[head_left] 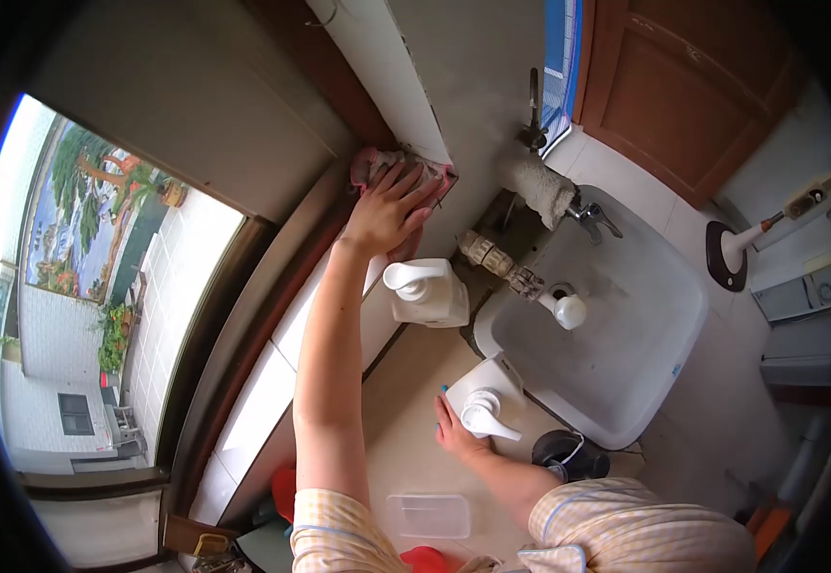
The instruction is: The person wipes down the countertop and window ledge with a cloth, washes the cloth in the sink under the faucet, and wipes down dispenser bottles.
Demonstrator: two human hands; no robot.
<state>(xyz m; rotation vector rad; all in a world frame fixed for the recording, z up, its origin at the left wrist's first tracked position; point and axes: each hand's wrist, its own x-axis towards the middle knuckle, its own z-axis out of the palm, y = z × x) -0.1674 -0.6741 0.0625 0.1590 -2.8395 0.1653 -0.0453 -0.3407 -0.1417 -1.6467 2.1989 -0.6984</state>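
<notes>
Checked sleeves (pixel 640 525) lead to the left grip (pixel 396 202), spread wide over a bunched cloth (pixel 369 164) at the wall corner, seemingly wiping, which calls for steady pressure, and the right grip (pixel 458 435), holding a bottle (pixel 492 380) by the sink (pixel 625 334), long axis roughly upright, spout (pixel 503 430) pointing rightward and back.

1. Daylight is streaming through a dark-framed window (pixel 213 334).
2. Outside, a colourful mural (pixel 86 210) is brightening a white brick wall (pixel 60 349), and green plants (pixel 112 342) are growing below it.
3. Pale tiled paving (pixel 172 272) is gleaming beside them.
4. Indoors, a grey wall (pixel 487 67) is rising, and a brown panelled door (pixel 687 86) is meeting pale floor tiles (pixel 630 177).
</notes>
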